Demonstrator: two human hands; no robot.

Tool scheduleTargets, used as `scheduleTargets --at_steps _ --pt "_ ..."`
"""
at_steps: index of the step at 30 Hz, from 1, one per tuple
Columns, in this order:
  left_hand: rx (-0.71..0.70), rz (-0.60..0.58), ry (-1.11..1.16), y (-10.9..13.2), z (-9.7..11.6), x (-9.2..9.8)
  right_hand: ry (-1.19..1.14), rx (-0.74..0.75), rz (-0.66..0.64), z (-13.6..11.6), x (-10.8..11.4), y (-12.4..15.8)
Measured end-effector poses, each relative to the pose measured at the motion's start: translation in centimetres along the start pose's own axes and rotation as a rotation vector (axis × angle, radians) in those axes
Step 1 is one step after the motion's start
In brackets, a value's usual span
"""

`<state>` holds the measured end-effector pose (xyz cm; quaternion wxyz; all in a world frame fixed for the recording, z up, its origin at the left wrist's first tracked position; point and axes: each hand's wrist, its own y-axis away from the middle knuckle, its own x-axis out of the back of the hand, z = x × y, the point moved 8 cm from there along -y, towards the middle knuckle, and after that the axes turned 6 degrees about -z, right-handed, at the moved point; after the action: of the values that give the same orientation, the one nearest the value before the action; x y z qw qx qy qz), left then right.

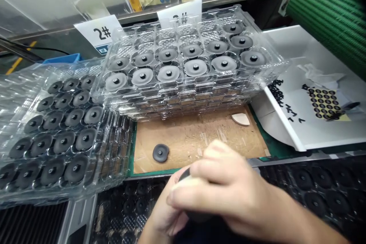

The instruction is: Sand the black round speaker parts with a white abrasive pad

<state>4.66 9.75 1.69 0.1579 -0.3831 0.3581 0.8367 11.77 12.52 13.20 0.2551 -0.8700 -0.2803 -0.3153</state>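
Live: right hand curled closed on a dark round rubber disc | left hand gripping beneath it | one knobbed black disc on the scuffed cork board | two clear blister-tray stacks: grey-faced discs in the far stack, black discs in the left stack

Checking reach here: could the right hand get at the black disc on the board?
Probably yes. The right hand holds a dark part, but the black disc lies on the brown board just past its fingers, with nothing over it.

Left hand and right hand mostly hide the held piece.
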Motion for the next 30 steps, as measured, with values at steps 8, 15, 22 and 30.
scheduleTargets --at_steps 8,15,22,30 --pt "-0.035 -0.296 0.196 0.4 0.4 0.3 -0.184 -0.626 0.083 9.8 -2.3 5.5" --pt "-0.016 -0.224 0.202 0.1 0.5 1.3 -0.475 -0.771 -0.036 11.6 -8.8 9.5" --pt "0.027 -0.19 0.131 -0.1 0.4 0.1 -0.052 -0.372 0.317 3.8 1.2 3.9" --pt "-0.068 -0.068 0.065 -0.3 0.0 1.3 0.09 -0.174 0.029 1.3 -1.2 -0.1"
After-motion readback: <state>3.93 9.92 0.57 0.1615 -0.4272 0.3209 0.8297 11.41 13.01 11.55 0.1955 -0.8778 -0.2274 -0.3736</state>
